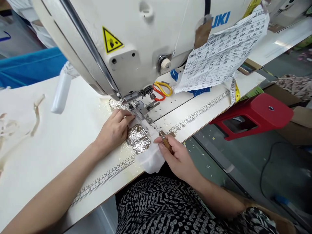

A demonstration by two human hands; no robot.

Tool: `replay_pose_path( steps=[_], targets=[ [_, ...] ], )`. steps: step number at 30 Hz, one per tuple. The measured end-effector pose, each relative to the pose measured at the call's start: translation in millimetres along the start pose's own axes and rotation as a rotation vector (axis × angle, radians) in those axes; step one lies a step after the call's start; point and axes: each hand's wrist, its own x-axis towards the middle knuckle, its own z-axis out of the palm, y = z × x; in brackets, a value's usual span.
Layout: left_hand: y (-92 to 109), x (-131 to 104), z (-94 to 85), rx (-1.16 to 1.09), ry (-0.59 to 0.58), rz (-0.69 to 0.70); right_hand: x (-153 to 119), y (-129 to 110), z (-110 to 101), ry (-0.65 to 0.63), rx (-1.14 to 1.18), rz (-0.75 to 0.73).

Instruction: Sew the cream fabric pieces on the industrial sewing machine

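White fabric (151, 160) lies under the needle area of a cream sewing machine (136, 39) and hangs over the table's front edge. My left hand (117, 126) presses on the fabric just left of the presser foot, its fingers bent and close together. Beside it is a shiny, tape-like silver patch (139, 138). In my right hand (174, 150) is an awl (166, 143) with a wooden handle, pinched between thumb and fingers. Its thin metal tip points up-left toward the presser foot and touches or nearly touches the fabric there.
Red and yellow scissors (162, 91) lie behind the needle area. A handwritten sheet (219, 55) hangs on the machine's right. Printed rulers (109, 175) run along the table edge. A red stool (258, 113) stands at right, and a white bottle-like object (61, 92) is at left.
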Motion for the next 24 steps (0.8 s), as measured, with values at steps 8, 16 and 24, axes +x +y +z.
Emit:
replay_pose_path(
  steps=[8, 16, 24],
  targets=[
    [-0.8, -0.9, 1.8, 0.157, 0.031, -0.038, 16.2, -3.1, 4.8, -0.022, -0.058, -0.064],
    [-0.2, 0.9, 0.7, 0.060, 0.032, 0.069, 25.4, -6.7, 6.1, -0.054, -0.086, -0.039],
    [0.1, 0.2, -0.6, 0.169, 0.033, -0.011, 41.8, -5.0, 11.4, -0.071, -0.110, -0.079]
  ],
)
